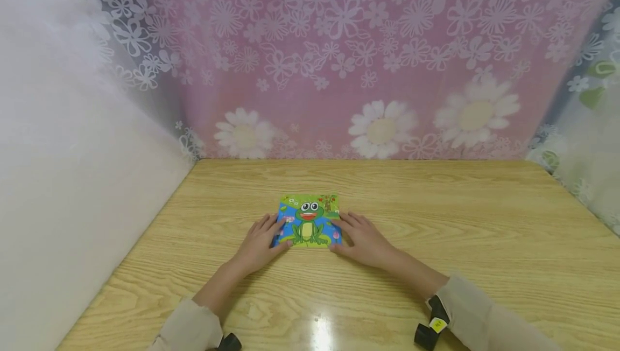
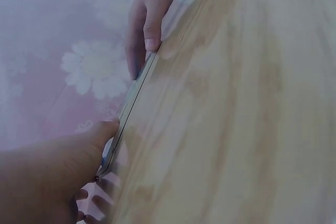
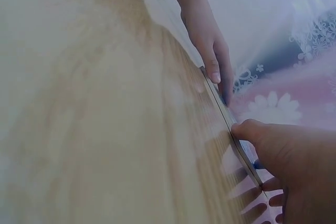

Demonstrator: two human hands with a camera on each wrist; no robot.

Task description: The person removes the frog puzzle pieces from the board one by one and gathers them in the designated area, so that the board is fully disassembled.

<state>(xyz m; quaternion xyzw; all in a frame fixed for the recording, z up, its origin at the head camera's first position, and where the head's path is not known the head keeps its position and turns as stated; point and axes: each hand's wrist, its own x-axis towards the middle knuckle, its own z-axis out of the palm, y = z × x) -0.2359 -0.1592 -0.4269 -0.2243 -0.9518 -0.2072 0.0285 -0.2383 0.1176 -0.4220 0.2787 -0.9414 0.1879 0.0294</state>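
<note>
A flat, square frog picture board [image 1: 308, 227] lies on the wooden table, showing a green frog on a blue and green ground. My left hand [image 1: 261, 243] rests at its left side, with the thumb at the near left corner and the index finger over the left edge. At the right side, my right hand [image 1: 363, 240] touches the board in the same manner. Fingers of both hands look fairly straight. From the wrist views, only the thin edge of the board [image 2: 126, 108] [image 3: 226, 114] shows between the left hand [image 2: 63, 166] and right hand [image 3: 294, 156].
The wood-grain table [image 1: 436, 205] extends around the board. Behind it hangs a pink flowered cloth [image 1: 310, 98], and a white surface [image 1: 87, 178] borders the left side. A black wrist camera [image 1: 426, 335] sits at the right sleeve.
</note>
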